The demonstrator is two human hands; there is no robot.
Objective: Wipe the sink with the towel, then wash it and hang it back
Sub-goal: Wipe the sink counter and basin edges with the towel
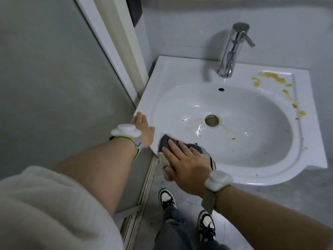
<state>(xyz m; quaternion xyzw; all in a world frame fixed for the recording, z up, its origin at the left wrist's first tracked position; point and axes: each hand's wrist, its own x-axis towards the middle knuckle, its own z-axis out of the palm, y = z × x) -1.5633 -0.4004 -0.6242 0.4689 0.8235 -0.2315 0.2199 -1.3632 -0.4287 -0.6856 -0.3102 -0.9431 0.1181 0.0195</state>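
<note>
A white sink (162,83) fills the space beyond both hands, its rim running under the left hand and its bowl opening up ahead of the right hand. A person's two bare forearms reach in from below, each with a white puck-shaped band at the wrist. Far ahead of the right hand, a chrome tap (232,49) stands at the back of the rim, and yellow stains (273,78) trail along the rim well off to the right hand's far side, with fainter streaks in the bowl. The towel (164,142), dark grey with a pale edge, lies over the near-left corner of the rim, right under the right hand (185,165), which presses it flat with fingers spread straight and the thumb tucked at the pale edge. Just left of the towel, the left hand (143,131) rests on the rim's corner edge, fingers relaxed, grasping nothing. The brass drain (212,120) sits ahead of the right fingertips
</note>
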